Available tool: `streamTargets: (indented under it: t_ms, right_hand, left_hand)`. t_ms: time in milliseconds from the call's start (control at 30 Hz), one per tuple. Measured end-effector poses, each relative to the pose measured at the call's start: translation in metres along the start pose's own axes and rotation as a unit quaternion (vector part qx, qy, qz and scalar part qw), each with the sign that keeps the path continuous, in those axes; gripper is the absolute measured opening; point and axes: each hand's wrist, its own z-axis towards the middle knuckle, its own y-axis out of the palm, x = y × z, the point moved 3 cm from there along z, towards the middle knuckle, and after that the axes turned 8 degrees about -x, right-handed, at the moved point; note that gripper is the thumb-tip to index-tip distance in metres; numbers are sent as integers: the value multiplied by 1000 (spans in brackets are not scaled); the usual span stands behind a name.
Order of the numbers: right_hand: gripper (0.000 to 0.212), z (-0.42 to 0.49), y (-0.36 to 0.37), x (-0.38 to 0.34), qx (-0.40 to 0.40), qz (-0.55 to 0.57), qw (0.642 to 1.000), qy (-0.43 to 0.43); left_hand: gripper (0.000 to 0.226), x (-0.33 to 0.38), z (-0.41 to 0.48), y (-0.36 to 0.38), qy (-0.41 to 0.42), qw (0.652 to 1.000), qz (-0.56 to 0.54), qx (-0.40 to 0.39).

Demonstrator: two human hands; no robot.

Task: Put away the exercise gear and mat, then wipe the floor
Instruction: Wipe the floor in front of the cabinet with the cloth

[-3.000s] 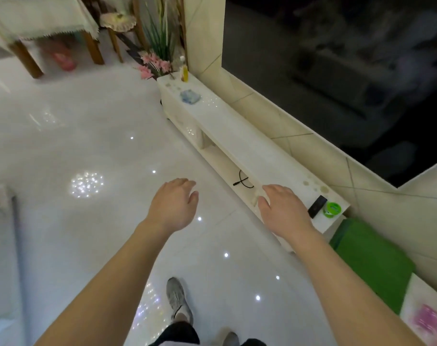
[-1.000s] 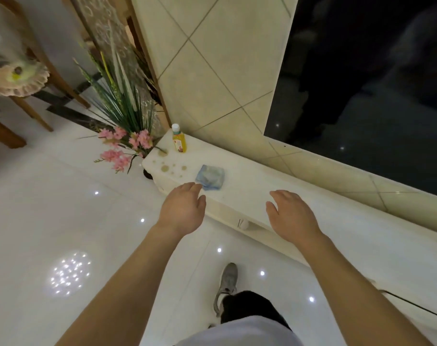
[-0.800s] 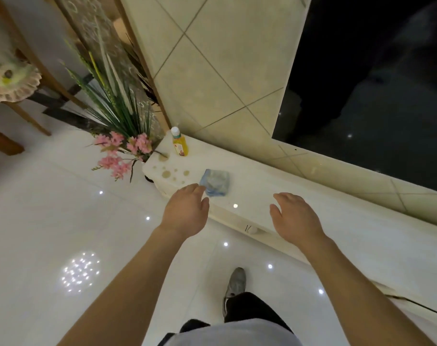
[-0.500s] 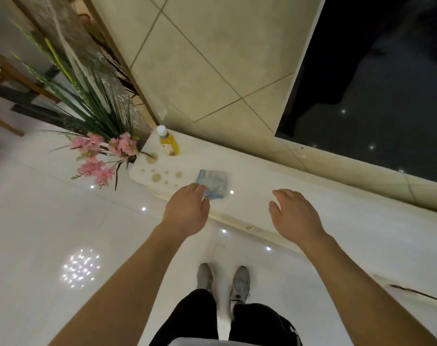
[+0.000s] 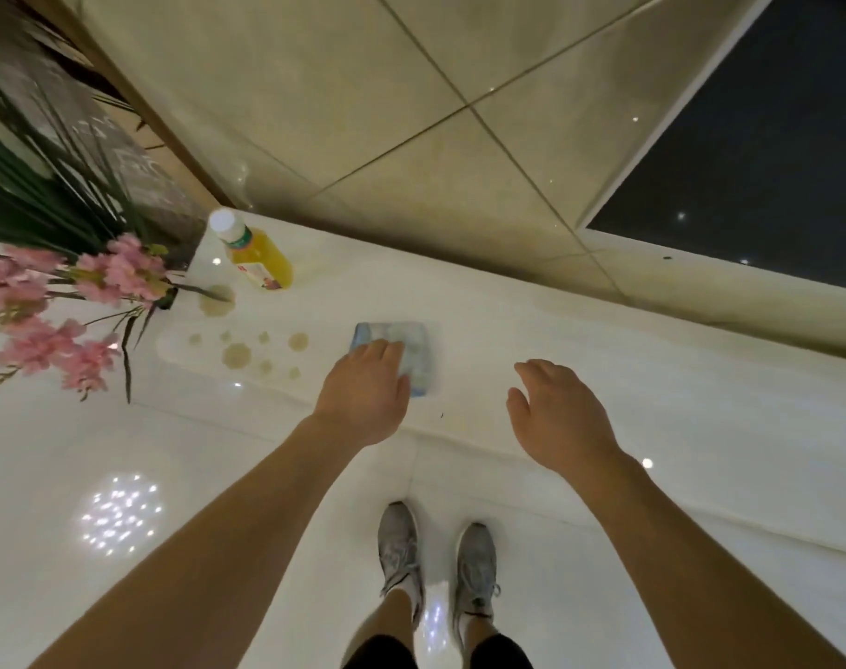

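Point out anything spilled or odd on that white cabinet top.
Yellowish-brown drops and a larger blot spot the cabinet top near its left end, between the juice bottle and the blue cloth at the left hand. They look like spilled liquid, though the bottle stands upright and capped.

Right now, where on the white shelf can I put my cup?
Bare shelf runs right of the cloth, past the right hand, along the wall. A smaller patch lies between bottle and cloth. The left end is crowded: bottle, brown spots, flowers.
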Motion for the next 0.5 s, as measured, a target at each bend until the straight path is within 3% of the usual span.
streamTargets:
  t_ms: [267, 500]
  right_hand:
    - [41, 83, 60, 7, -21, 0, 1000, 14]
    - [37, 125, 97, 23, -27, 10, 999, 31]
  left_hand:
    - [48, -42, 84, 64, -3, 999, 19, -47]
    - [50, -59, 129, 105, 15, 997, 62, -37]
